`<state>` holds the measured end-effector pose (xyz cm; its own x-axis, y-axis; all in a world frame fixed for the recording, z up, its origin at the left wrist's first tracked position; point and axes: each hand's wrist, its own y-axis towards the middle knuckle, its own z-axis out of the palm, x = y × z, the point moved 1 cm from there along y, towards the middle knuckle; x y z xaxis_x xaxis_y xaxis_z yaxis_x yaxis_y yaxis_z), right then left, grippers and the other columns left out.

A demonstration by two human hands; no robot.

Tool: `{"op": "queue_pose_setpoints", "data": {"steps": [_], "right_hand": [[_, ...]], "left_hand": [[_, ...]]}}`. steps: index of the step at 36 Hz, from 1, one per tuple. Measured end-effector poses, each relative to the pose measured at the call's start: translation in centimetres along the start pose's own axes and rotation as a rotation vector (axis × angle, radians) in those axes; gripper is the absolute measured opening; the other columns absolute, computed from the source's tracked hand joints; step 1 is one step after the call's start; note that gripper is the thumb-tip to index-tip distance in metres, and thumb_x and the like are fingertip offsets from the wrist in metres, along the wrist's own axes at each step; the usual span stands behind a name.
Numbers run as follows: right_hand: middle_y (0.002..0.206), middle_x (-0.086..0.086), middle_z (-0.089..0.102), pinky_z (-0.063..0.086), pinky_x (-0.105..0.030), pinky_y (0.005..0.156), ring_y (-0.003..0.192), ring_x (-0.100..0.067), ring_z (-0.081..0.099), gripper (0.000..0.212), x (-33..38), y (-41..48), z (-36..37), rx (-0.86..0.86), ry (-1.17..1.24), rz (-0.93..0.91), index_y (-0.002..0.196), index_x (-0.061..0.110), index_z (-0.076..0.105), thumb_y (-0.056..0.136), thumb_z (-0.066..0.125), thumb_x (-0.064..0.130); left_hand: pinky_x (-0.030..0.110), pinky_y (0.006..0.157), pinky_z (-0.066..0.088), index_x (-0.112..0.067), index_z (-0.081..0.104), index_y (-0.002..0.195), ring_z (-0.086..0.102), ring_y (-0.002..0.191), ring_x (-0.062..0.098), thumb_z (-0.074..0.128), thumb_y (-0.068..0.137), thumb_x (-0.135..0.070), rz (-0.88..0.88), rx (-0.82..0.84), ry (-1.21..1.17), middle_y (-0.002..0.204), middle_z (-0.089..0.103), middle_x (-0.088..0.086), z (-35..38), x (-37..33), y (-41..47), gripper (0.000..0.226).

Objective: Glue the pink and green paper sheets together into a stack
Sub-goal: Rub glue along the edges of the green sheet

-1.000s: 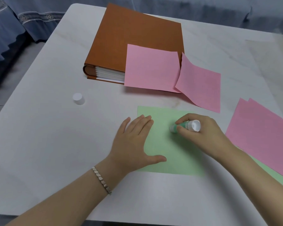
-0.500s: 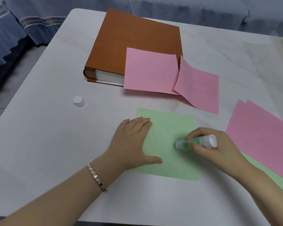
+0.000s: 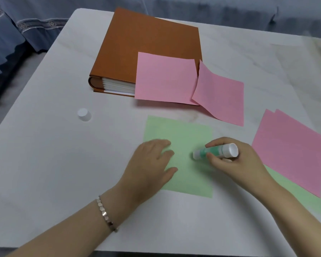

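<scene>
Since a second ago, your right hand (image 3: pixel 237 162) has carried the glue stick (image 3: pixel 216 151) from the far part of the green sheet (image 3: pixel 183 130) toward its near right area. Your grip there is closed around the stick's barrel, thumb and fingertips on the green label, with the stick tilted low and its uncapped end pointing left, down at the paper; whether the tip actually touches the sheet you cannot tell from this view. Your left hand (image 3: pixel 150 166) lies flat and open on the sheet's left edge, fingers spread, holding nothing, with a bracelet (image 3: pixel 105 214) on that wrist.

That green sheet lies flat on the white tabletop (image 3: pixel 44 164) in front of you. To your right, a pink stack (image 3: pixel 293 154) rests over another green sheet (image 3: pixel 304 193). Farther off, a pink sheet (image 3: pixel 165 78) lies half on the brown binder (image 3: pixel 146 49), hanging past its near edge, and a second pink sheet (image 3: pixel 222 95) slopes off the binder's corner onto the tabletop. The glue cap (image 3: pixel 84 114) stands alone, well to the left.
</scene>
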<state>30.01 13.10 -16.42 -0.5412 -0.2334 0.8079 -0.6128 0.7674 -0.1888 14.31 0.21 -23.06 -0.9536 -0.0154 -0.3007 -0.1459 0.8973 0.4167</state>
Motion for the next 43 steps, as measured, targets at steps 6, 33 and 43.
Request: {"op": "queue_pose_setpoints", "data": {"steps": [6, 33, 43], "right_hand": [[0.071, 0.002, 0.067, 0.040, -0.011, 0.053, 0.055, -0.002, 0.050, 0.009, 0.3, -0.1, 1.1, 0.116, -0.034, 0.015, 0.076, 0.032, 0.068, 0.073, 0.071, 0.023], [0.077, 0.017, 0.064, 0.043, -0.009, 0.058, 0.064, 0.002, 0.057, 0.019, 0.2, 3.0, 0.3, -0.156, -0.086, -0.037, 0.079, 0.036, 0.061, 0.080, 0.066, 0.018], [0.072, -0.002, 0.066, 0.046, -0.034, 0.068, 0.065, -0.016, 0.056, 0.006, -0.5, -0.2, -0.1, -0.039, 0.044, 0.051, 0.079, 0.027, 0.068, 0.076, 0.073, 0.028]], "left_hand": [[0.031, 0.082, 0.046, -0.009, 0.073, 0.092, 0.057, 0.094, 0.021, 0.054, 0.088, -0.017, 0.239, 0.033, -0.085, 0.100, 0.069, 0.006, 0.1, -1.1, -2.6, 0.021], [0.033, 0.082, 0.039, -0.015, 0.068, 0.101, 0.051, 0.099, 0.023, 0.056, 0.075, -0.002, 0.281, 0.093, -0.048, 0.105, 0.065, 0.008, 0.1, -1.2, -3.0, 0.032], [0.032, 0.085, 0.039, -0.006, 0.058, 0.109, 0.051, 0.099, 0.022, 0.039, 0.078, 0.003, 0.265, 0.090, -0.098, 0.106, 0.067, 0.008, 0.3, -1.9, -2.2, 0.038]]}}
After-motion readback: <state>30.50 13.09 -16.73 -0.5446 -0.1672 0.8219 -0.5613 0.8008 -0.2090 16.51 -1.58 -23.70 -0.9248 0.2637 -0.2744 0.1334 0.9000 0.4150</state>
